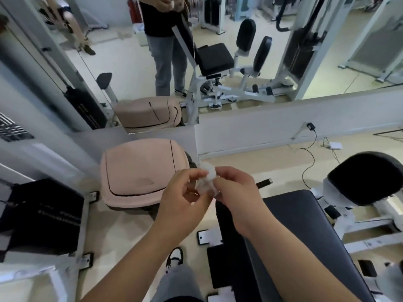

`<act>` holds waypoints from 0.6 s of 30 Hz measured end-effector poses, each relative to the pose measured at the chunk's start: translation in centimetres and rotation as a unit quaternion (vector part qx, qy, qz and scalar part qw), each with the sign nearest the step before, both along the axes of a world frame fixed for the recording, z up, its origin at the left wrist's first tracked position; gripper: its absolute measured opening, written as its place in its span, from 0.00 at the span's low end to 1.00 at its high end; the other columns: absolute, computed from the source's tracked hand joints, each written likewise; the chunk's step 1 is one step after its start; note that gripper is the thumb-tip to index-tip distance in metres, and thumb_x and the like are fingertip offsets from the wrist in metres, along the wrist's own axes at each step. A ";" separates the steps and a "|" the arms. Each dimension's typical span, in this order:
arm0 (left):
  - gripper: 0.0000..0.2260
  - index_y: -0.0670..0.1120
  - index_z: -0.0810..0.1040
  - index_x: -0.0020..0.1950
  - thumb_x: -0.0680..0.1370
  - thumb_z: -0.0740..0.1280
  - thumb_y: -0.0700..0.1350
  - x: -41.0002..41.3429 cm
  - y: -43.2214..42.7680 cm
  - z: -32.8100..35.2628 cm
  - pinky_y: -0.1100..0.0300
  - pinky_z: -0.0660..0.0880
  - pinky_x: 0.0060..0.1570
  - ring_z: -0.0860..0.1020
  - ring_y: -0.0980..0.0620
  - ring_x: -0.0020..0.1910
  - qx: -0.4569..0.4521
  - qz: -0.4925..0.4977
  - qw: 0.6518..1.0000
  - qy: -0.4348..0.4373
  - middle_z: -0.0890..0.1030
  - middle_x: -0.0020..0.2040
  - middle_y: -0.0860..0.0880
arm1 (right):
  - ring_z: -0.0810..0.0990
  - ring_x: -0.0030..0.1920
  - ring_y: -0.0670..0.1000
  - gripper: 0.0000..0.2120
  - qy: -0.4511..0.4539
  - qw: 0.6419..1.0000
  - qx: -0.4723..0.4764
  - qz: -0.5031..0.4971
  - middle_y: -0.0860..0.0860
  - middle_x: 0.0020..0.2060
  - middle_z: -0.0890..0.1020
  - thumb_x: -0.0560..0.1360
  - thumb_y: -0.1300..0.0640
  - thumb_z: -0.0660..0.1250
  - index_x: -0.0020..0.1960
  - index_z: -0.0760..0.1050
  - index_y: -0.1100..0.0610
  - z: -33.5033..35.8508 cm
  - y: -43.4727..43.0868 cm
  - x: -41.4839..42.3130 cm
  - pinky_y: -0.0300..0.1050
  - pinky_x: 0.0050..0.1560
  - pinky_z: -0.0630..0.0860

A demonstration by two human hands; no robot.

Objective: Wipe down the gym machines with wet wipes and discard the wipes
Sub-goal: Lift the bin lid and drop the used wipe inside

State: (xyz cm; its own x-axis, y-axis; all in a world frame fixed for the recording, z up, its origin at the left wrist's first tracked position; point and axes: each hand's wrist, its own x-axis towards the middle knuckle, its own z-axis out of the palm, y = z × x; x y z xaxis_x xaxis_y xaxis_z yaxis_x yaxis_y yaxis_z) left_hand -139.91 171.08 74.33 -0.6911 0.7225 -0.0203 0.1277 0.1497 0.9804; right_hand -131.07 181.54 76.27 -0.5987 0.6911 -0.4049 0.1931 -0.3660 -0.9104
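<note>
A crumpled white wet wipe (pixel 207 175) is pinched between the left hand (pixel 183 198) and the right hand (pixel 236 192), near the pale pink plastic bin (pixel 130 201). The lid (pixel 139 166) seems closed, so the wipe, if released now, could be bounced onto the floor (pixel 239 167).

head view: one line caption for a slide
Left hand and right hand hold a crumpled wipe near the pink bin.

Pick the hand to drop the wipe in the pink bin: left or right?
Left, probably. The left hand and right hand both pinch the balled wipe, but the bin sits on the left hand's side; the right would have to reach across.
</note>
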 end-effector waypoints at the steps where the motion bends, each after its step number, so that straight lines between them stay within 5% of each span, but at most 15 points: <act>1: 0.18 0.56 0.81 0.58 0.73 0.78 0.38 -1.3 -0.3 -0.3 0.60 0.81 0.45 0.85 0.51 0.46 0.003 -0.004 1.000 -0.005 0.81 0.53 0.51 | 0.87 0.49 0.58 0.13 -0.005 1.000 -0.001 -0.006 0.59 0.44 0.87 0.73 0.67 0.66 0.47 0.86 0.55 -0.5 -0.2 -1.8 0.57 0.57 0.83; 4: 0.20 0.48 0.83 0.61 0.71 0.79 0.37 -6.7 -1.0 -2.7 0.64 0.81 0.50 0.84 0.55 0.51 -0.013 0.019 1.000 0.003 0.81 0.54 0.53 | 0.86 0.42 0.53 0.13 -0.032 0.999 -0.037 0.005 0.60 0.42 0.87 0.72 0.70 0.66 0.49 0.85 0.57 -2.8 -0.7 -8.2 0.46 0.43 0.84; 7: 0.14 0.55 0.84 0.55 0.75 0.76 0.39 -14.1 -1.8 -6.8 0.60 0.81 0.49 0.83 0.57 0.47 -0.079 0.061 0.995 0.015 0.83 0.49 0.56 | 0.87 0.48 0.60 0.11 -0.085 0.991 -0.103 0.028 0.61 0.45 0.88 0.74 0.66 0.66 0.47 0.86 0.57 -6.3 -1.1 -15.3 0.56 0.53 0.83; 11: 0.16 0.61 0.81 0.47 0.76 0.73 0.38 -22.8 -2.7 -13.4 0.66 0.79 0.43 0.82 0.61 0.44 -0.198 0.015 0.980 0.011 0.84 0.45 0.62 | 0.85 0.43 0.56 0.09 -0.174 0.972 -0.151 0.052 0.58 0.45 0.86 0.78 0.60 0.64 0.52 0.83 0.58 -12.1 -1.0 -23.1 0.45 0.37 0.81; 14: 0.08 0.53 0.80 0.45 0.75 0.70 0.39 -27.7 -3.8 -19.9 0.64 0.73 0.39 0.80 0.54 0.45 -0.347 -0.006 0.937 0.034 0.83 0.44 0.56 | 0.76 0.40 0.56 0.09 -0.238 0.959 -0.127 0.088 0.58 0.42 0.79 0.79 0.60 0.62 0.53 0.80 0.59 -16.4 -0.9 -26.9 0.47 0.39 0.72; 18: 0.10 0.52 0.81 0.49 0.77 0.65 0.38 -33.7 -3.7 -27.0 0.58 0.72 0.45 0.78 0.48 0.49 -0.423 -0.035 0.902 0.081 0.80 0.48 0.52 | 0.71 0.39 0.56 0.06 -0.296 0.941 -0.121 0.113 0.56 0.38 0.74 0.77 0.60 0.62 0.47 0.77 0.58 -21.2 -0.8 -30.4 0.45 0.35 0.65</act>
State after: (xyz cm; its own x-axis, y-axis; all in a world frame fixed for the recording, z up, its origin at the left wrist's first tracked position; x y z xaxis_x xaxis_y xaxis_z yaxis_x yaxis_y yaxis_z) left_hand -173.61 167.35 47.37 -0.6876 0.5384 -0.4871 0.2980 0.8211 0.4868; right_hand -161.49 180.75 55.04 -0.3406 0.4181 -0.8421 0.7377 -0.4365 -0.5150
